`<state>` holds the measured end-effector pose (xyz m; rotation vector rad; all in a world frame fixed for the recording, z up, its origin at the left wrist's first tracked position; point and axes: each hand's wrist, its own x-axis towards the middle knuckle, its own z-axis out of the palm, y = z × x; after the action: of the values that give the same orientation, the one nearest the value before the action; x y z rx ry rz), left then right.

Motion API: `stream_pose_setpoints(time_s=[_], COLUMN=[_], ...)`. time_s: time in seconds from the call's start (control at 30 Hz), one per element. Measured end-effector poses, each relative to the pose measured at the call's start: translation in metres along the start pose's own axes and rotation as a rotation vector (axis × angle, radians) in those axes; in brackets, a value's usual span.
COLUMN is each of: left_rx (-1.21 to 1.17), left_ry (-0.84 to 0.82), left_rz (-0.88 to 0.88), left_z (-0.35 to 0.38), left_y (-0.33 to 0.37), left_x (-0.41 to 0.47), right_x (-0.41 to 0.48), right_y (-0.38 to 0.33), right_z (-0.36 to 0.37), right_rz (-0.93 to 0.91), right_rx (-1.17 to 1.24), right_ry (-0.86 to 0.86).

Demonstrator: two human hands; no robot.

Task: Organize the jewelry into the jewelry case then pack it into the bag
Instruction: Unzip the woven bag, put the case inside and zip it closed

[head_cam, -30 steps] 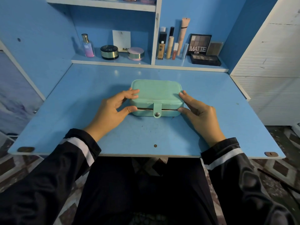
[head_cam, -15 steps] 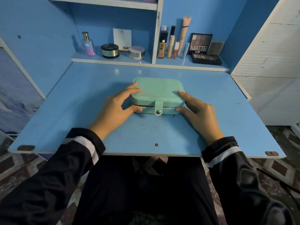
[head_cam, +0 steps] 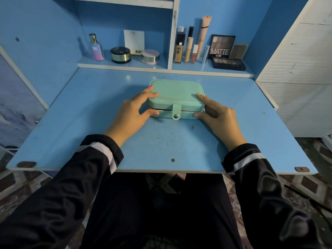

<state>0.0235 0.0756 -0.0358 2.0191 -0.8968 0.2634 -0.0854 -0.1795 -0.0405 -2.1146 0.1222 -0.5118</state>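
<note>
A blue desk (head_cam: 89,123) fills most of the view, and a low shelf (head_cam: 161,66) is set along its edge at 12 o'clock. The mint-green jewelry case (head_cam: 177,92) is placed at the middle of the desk, with its lid down and only a dark seam seen between the halves. It is gripped from both ends. At the case's 8 o'clock the left hand (head_cam: 132,114) is laid with fingers over the lid's edge and thumb pressed against the lower half. At 4 o'clock the right hand (head_cam: 220,119) is set likewise, forefinger on the lid's corner and thumb on the base. A "MATTE" palette (head_cam: 221,46) is propped on the shelf at the case's 1 o'clock, and a perfume bottle (head_cam: 96,48) is stood at 11 o'clock. At the case's 6 o'clock the strap (head_cam: 176,109) is fastened by a snap (head_cam: 176,116).
</note>
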Motion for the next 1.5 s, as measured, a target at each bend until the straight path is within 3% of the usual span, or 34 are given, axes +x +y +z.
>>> stream_pose_setpoints(time_s=[0.23,0.7,0.97,1.2,1.5], left_rx=[-0.034,-0.085,-0.111,-0.375,-0.417], left_ry=[-0.063,0.057,-0.028,-0.097,-0.098], left_rz=[-0.054,-0.096,-0.07,-0.209,-0.262], left_z=[0.0,0.01,0.01,0.003,0.004], left_y=[0.0,-0.004,-0.007,-0.003,0.0], left_x=[-0.001,0.005,0.007,0.011,0.013], right_x=[-0.002,0.004,0.008,0.002,0.008], right_y=[-0.003,-0.008,-0.006,-0.005,-0.02], right_z=[0.004,0.005,0.004,0.007,0.028], right_rz=[-0.118,-0.093,-0.061,-0.185,-0.429], right_rx=[-0.05,0.017,-0.03,-0.188,-0.203], right_ry=[0.019,0.067,0.034,0.066,0.118])
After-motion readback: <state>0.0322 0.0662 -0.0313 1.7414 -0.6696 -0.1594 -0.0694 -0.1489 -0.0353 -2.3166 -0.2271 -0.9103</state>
